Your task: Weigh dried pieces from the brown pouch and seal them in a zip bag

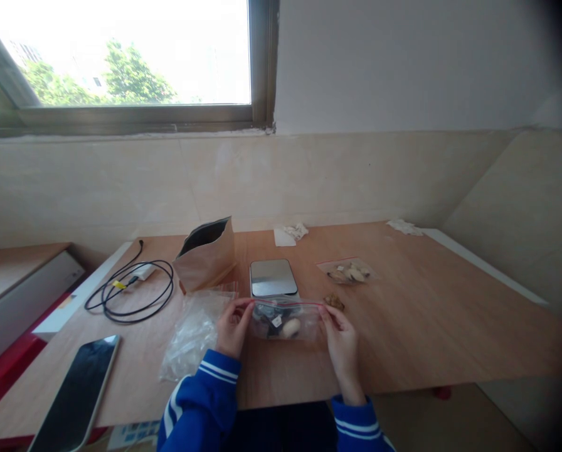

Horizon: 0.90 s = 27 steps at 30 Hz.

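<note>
As a person in blue striped sleeves (200, 402) works at a wooden table (426, 314), the left hand (233, 328) and right hand (341, 339) pinch the two top corners of a clear zip bag (285, 320), thumbs and fingers closed on its red-lined edge. The bag hangs between the hands, holding a pale lump (291, 327) and dark pieces (265, 317); whether its seal is closed cannot be told. Just beyond the left fingers sits a steel kitchen scale (273, 278), with a brown paper pouch (206, 256) farther out. A crumpled plastic bag (194, 336) lies beside the left hand. Just past the right fingertips rests a brown chunk (334, 302), and beyond it a small flat bag of pale pieces (347, 272). A black cable (130, 292) and a tablet (76, 392) lie well left of the fingers.
</note>
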Available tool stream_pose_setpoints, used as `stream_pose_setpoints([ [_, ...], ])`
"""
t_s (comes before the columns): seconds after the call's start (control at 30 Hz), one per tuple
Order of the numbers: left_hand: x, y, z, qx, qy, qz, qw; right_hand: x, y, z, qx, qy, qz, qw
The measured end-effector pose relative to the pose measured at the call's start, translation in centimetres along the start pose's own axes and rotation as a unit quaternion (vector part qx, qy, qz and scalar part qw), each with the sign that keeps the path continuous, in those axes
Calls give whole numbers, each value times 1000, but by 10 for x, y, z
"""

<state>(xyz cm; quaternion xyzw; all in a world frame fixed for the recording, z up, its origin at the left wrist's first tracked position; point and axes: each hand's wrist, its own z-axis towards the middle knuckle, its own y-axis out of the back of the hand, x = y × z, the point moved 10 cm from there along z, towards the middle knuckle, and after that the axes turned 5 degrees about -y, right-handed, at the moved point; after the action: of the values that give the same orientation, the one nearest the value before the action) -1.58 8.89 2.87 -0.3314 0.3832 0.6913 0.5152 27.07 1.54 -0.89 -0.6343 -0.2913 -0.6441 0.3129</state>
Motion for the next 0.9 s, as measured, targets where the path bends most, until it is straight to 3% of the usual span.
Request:
stream_pose_setpoints([
  [0.13,2,0,0,0,-3,3,1000,2,-3,1,32,16,-12,999],
  [0.3,3,1,-1,-9,3,-6,1000,7,-1,-1,13,41,-29,999],
  [0.57,-1,-2,-1,8,-10,8,1000,6,-3,-7,-5,24,-18,1000],
  [0.9,-9,-5,-2,26,-26,-10,999,14,-8,-10,5,30,4,1000],
])
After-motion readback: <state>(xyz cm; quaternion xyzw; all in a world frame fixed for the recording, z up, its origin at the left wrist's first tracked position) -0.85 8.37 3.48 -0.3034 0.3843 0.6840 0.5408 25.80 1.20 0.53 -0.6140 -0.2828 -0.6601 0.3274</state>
